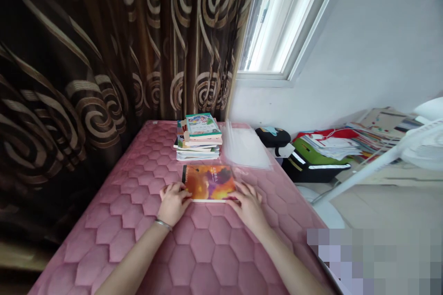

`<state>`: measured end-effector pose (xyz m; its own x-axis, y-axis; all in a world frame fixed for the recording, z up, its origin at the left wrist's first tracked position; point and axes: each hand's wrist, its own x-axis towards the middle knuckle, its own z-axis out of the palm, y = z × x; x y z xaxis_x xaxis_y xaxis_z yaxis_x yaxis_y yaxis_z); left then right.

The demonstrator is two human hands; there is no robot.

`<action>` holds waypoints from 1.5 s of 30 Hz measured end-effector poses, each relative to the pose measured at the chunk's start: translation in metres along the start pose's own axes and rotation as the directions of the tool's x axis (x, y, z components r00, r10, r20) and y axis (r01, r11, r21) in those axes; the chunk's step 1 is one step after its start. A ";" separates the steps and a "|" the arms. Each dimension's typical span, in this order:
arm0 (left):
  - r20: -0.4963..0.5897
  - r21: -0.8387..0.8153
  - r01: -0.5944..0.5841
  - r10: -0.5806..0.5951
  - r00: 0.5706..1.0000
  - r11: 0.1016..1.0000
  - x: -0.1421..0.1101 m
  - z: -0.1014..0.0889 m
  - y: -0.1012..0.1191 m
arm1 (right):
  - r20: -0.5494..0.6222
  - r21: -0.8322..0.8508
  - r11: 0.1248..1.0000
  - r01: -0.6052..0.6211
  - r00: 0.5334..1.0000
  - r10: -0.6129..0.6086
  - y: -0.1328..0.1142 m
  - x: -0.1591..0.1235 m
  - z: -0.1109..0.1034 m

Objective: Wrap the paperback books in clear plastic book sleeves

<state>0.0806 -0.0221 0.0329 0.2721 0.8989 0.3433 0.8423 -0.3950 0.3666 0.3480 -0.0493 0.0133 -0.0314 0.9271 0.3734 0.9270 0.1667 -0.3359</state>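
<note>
An orange-covered book point(209, 181) lies flat on the pink quilted surface point(204, 249). My left hand point(173, 203) rests at its near left corner, fingers curled onto the book's edge. My right hand point(248, 203) lies at its near right corner, fingers stretched flat against the cover's edge. Both hands touch the book; neither lifts it. A bracelet circles my left wrist.
A stack of books point(199, 137) stands behind the orange one. Clear plastic sleeves point(245, 148) lie to its right. A dark swirl-patterned curtain point(104, 55) hangs at the left and back. Bags, papers point(332, 145) and a white fan point(415, 147) sit on the floor at the right.
</note>
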 end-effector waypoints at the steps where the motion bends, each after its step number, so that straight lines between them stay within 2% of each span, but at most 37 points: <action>1: 0.008 -0.007 0.034 -0.034 0.999 0.999 -0.002 -0.003 -0.008 | 0.001 0.025 0.999 -0.031 1.000 0.031 0.009 -0.002 -0.002; 4: 0.072 -0.053 0.093 -0.089 0.993 0.994 -0.004 -0.010 -0.024 | 0.008 0.119 0.991 -0.066 0.998 0.065 0.025 -0.005 -0.004; 8: 0.109 -0.096 0.084 -0.074 0.991 0.992 -0.003 -0.010 -0.030 | 0.036 0.198 0.978 -0.063 0.998 0.057 0.028 -0.005 -0.006; 19: 0.125 -0.128 0.025 -0.009 0.992 0.991 -0.005 -0.006 -0.041 | 0.092 0.215 0.973 -0.088 0.993 0.070 0.036 -0.005 -0.006; 24: 0.137 -0.146 0.066 -0.046 0.990 0.987 -0.006 -0.008 -0.041 | 0.098 0.190 0.977 -0.099 0.992 0.081 0.033 -0.007 -0.009; 27: 0.130 -0.104 0.114 -0.100 0.986 0.988 -0.007 -0.008 -0.031 | 0.047 0.114 0.991 -0.069 0.997 0.064 0.024 -0.008 -0.005; 30: 0.039 -0.011 0.139 -0.139 0.990 0.990 -0.005 -0.002 -0.009 | -0.042 0.030 0.999 -0.026 0.999 0.027 0.003 -0.007 0.004; 35: 0.026 0.023 0.029 -0.029 0.999 0.999 0.005 0.016 0.033 | -0.078 -0.004 1.000 0.023 0.997 -0.023 -0.041 0.001 0.019; 38: 0.013 0.018 0.017 -0.017 1.000 1.000 0.009 0.020 0.042 | -0.068 -0.005 0.999 0.032 0.997 -0.033 -0.054 0.006 0.022; 41: 0.021 0.023 0.008 -0.008 1.000 1.000 0.007 0.014 0.032 | -0.055 0.006 1.000 0.011 0.998 -0.011 -0.048 0.006 0.019; 45: 0.039 0.035 0.042 -0.043 0.998 0.999 0.001 -0.002 -0.002 | -0.030 0.094 0.992 -0.083 0.996 0.086 -0.012 0.000 0.006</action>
<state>0.0784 -0.0213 0.0342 0.2534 0.9220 0.2928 0.8687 -0.3501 0.3506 0.3342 -0.0489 0.0120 0.0598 0.9275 0.3689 0.8871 0.1200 -0.4456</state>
